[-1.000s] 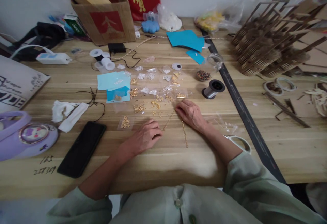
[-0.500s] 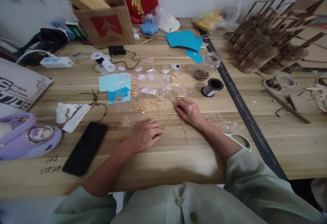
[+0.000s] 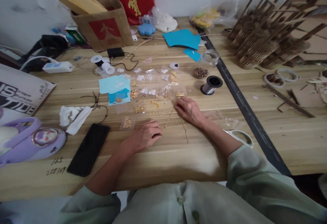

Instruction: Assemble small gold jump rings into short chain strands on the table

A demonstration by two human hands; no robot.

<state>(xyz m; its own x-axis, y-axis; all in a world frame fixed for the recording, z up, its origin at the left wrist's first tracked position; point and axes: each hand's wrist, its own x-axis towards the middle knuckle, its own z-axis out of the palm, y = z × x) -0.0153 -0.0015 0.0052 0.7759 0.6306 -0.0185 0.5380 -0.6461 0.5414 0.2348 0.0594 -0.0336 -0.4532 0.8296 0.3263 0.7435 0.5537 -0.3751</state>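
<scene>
A thin gold chain stretches between my two hands, and a length of it hangs down onto the wooden table below my right hand. My left hand rests on the table, fingers curled together at the chain's lower left end. Curled palm-down, my right hand has its fingertips closed on the chain's upper part. Small gold pieces and silver pieces lie in clusters just beyond the hands, some on clear bags. A bag of gold beads is left of my left hand.
A black phone and purple shoe-shaped item lie left. A wire spool, bead jar and white-handled scissors are right. Behind are blue sheets, a paper bag and brown baskets.
The view has shifted slightly, so the items at the left appear a little further right. Both hands keep nearly the same place and pose on the chain.
</scene>
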